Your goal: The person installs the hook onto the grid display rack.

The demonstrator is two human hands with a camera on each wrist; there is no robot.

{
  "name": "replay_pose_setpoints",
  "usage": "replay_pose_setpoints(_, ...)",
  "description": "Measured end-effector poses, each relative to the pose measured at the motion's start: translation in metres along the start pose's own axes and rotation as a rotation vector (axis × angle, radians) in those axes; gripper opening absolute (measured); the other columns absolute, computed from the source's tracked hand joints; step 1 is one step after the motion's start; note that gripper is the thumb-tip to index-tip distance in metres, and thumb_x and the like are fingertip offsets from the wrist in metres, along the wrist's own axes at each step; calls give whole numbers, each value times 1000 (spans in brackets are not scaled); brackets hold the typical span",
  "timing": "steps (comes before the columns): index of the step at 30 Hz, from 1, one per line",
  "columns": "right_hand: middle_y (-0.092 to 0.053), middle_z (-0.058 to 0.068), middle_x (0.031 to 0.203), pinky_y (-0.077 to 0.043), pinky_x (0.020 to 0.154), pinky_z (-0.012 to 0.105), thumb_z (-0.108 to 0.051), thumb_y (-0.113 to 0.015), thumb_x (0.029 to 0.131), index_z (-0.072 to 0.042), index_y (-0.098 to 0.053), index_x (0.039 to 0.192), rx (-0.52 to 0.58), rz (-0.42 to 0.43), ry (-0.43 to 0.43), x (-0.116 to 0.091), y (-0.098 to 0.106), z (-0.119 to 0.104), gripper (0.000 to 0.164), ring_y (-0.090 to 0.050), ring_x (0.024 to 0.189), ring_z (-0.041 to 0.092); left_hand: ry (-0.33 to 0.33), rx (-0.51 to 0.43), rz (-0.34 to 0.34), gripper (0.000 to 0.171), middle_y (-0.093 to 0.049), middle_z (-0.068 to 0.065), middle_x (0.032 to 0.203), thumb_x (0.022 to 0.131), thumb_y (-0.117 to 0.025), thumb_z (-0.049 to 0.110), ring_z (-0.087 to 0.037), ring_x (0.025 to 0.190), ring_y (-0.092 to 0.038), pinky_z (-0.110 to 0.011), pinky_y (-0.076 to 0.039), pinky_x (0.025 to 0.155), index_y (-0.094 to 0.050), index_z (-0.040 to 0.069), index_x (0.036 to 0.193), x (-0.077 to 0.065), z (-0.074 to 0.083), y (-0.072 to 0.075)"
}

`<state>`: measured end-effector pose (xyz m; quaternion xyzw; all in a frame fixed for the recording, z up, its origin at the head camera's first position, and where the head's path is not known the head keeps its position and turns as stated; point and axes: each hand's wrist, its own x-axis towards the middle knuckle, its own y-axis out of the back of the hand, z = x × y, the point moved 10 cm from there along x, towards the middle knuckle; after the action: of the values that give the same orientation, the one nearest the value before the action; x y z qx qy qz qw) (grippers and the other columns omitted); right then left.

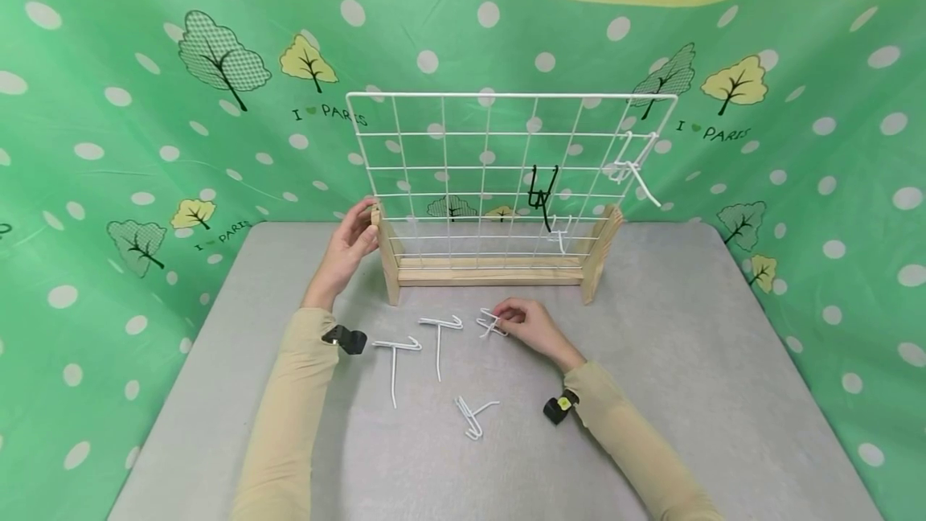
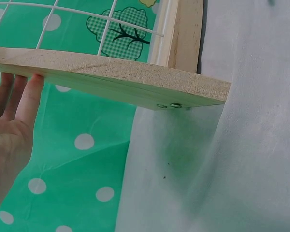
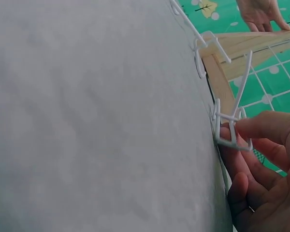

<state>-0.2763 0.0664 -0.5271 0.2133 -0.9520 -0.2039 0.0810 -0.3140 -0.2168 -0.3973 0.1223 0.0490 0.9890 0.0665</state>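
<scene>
A white wire grid (image 1: 466, 135) stands upright in a wooden stand. My left hand (image 1: 350, 235) rests against the outer side of the stand's left wooden upright (image 1: 387, 256); in the left wrist view its fingers are fairly straight, fingertips touching the wood (image 2: 111, 72). My right hand (image 1: 535, 326) pinches a white wire hook (image 1: 489, 323) between thumb and fingers, low in front of the stand. In the right wrist view this hook (image 3: 227, 142) has a wire-frame back, and its long prong points up.
Two white hooks (image 1: 438, 344) (image 1: 394, 360) lie left of the right hand, and another white hook (image 1: 472, 416) lies nearer the front. On the grid hang a black hook (image 1: 539, 198), a small white hook (image 1: 559, 236) and a white hook (image 1: 629, 169) at the right edge.
</scene>
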Motion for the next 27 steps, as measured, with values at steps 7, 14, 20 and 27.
replay_pose_setpoints(7, -67, 10, 83, -53, 63, 23, 3, -68, 85, 6, -67, 97, -2, -15, 30, -1, 0, -3, 12, -62, 72, 16, -6, -13, 0, 48, -35, -31, 143, 102, -43, 3, -30, 126, -41, -29, -50, 91, -27, -1, 147, 0, 0, 0)
replay_pose_setpoints(14, -66, 19, 87, -54, 66, 24, 8, -65, 86, 12, -65, 100, 31, -17, 8, -5, 1, -12, 15, -63, 77, 25, 1, -9, -2, 48, -37, -28, 142, 102, -43, 3, -31, 127, -40, -35, -49, 95, -28, 0, 147, 0, 0, -1)
replay_pose_setpoints(20, -64, 27, 90, -54, 68, 21, 13, -62, 86, 18, -61, 102, 65, -29, -10, -12, 6, -39, 17, -63, 81, 34, 10, -13, -4, 48, -36, -28, 143, 103, -43, 4, -36, 130, -37, -40, -47, 98, -27, 0, 148, 0, -1, -1)
replay_pose_setpoints(27, -64, 28, 89, -56, 68, 29, 13, -61, 86, 20, -60, 103, 114, -10, -27, -14, 7, -41, 18, -63, 81, 39, 3, -22, -7, 48, -33, -31, 144, 103, -43, 4, -36, 130, -37, -38, -48, 96, -27, 0, 147, 0, -1, -1)
